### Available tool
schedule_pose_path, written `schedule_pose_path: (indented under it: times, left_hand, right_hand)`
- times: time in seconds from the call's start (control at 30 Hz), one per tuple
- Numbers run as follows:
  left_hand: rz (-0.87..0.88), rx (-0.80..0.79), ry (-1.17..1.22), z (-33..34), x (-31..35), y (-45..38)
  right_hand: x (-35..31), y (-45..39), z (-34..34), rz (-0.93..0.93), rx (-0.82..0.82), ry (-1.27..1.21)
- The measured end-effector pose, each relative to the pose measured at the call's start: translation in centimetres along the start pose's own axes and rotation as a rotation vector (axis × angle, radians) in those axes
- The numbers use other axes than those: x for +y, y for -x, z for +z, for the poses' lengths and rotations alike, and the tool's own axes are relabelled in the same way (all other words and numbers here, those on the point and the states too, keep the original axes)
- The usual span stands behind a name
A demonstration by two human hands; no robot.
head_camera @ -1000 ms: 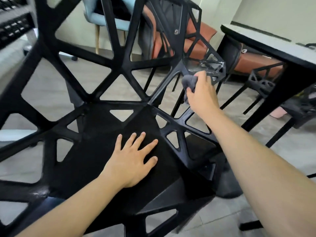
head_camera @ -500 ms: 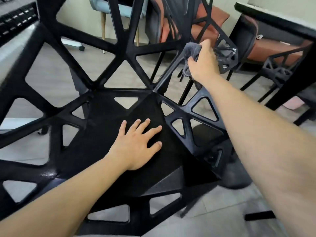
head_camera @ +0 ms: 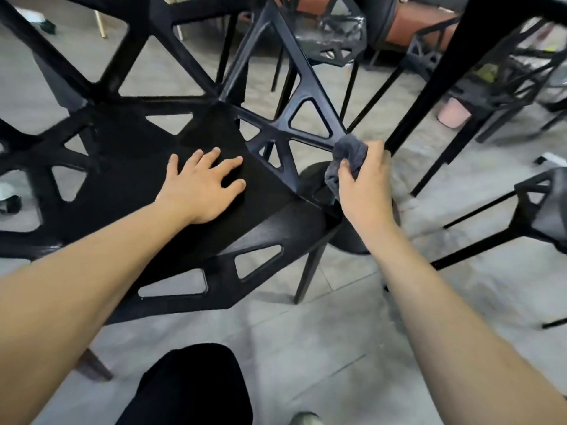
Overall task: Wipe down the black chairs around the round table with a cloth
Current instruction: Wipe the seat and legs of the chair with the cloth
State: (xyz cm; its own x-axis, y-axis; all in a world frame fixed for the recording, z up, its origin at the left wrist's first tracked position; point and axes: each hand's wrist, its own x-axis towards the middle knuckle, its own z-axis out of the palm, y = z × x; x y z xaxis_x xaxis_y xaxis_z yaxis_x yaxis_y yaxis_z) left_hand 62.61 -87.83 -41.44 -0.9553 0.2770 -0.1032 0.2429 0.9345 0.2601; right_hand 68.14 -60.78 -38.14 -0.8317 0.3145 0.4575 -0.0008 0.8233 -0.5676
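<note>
A black chair of hard, matt plastic, its seat and back built of flat facets pierced by triangular openings, fills the left and centre of the head view; its upper back is cut off by the top edge. The left hand lies flat on the solid middle of the seat, fingers straight and a little spread, holding nothing. The right hand curls its fingers and thumb round a crumpled grey cloth of soft, nubbly fabric, which is pressed against the right edge of the seat frame, where a slanted strut meets the front right corner. Much of the cloth is hidden in the palm.

Below lies a floor of pale grey tiles. A dark round base shows under the right wrist, mostly covered by arm and seat. A slanting black desk leg crosses the upper right; the desk top is out of frame. More black faceted chairs stand beyond: one at the top centre, another cut off at the right edge. A small pink bucket-like container sits on the floor; its contents cannot be seen. The person's dark trouser leg shows at the bottom
</note>
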Motion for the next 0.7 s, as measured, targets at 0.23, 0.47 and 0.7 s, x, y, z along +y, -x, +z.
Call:
schedule_pose_path:
  times: [0.23,0.47,0.7]
  left_hand:
    - [0.024,0.037,0.023,0.3,0.0,-0.3]
    - [-0.089,0.237,0.042,-0.4,0.7,0.9]
    - [-0.039,0.157,0.099,-3.9,-5.4,6.2]
  right_hand:
    - [-1.7,9.3,1.3,-0.003,0.103,0.074]
    - [-7.1,11.8,1.4,-0.359,-0.140,0.233]
    - [-5.0,5.1,0.5,-0.367,-0.281,0.270]
